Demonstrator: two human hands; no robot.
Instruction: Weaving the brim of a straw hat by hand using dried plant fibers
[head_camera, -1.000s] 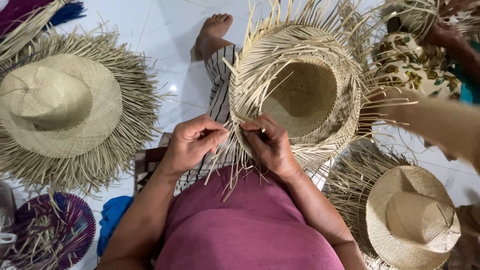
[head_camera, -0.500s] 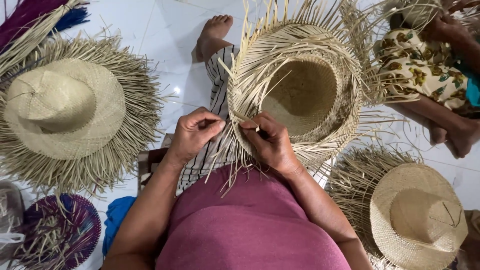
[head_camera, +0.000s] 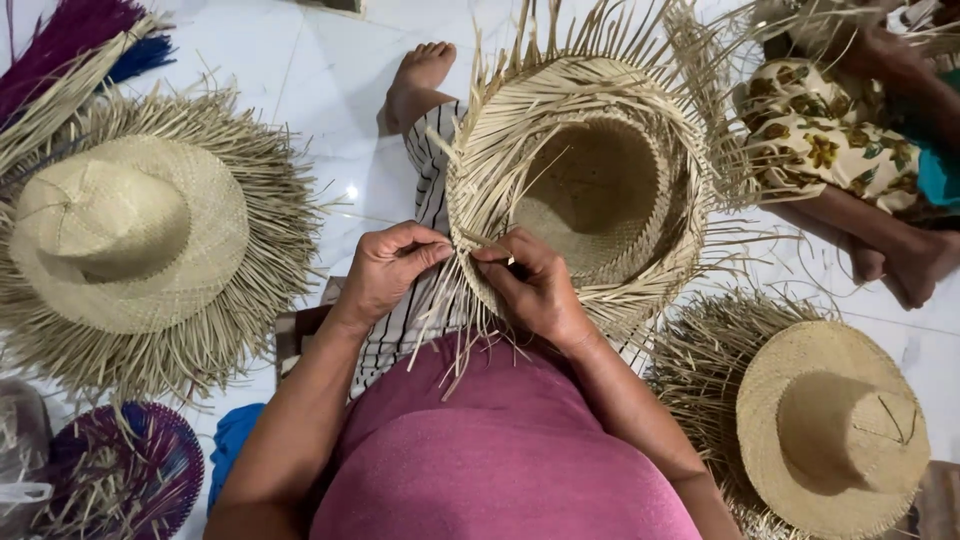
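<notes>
Left hand (head_camera: 385, 272) curled nearly shut, thumb and fingertips pinched on straw strands (head_camera: 452, 300) at the near brim edge of an unfinished hat (head_camera: 590, 190). Right hand (head_camera: 535, 285) just beside it, fingers bent close around the same brim edge, gripping strands from the other side; thumbs nearly meeting, a small gap between. Hat held crown-hollow upward, just beyond both hands, resting on a lap in striped cloth (head_camera: 425, 200), loose strands sticking out all around and hanging down between the wrists. Bare foot (head_camera: 415, 80) on the white floor (head_camera: 300, 70), further out past the left hand.

Well left of the left hand: a finished-crown hat (head_camera: 125, 235) with a fringed brim, lying crown up. Below the right forearm, to the right: another hat (head_camera: 830, 425), crown up. Near the left elbow: a purple woven piece (head_camera: 120, 470) and blue cloth (head_camera: 232, 440). Far beyond the right hand: another person's legs (head_camera: 880, 240) and floral cloth (head_camera: 810, 135).
</notes>
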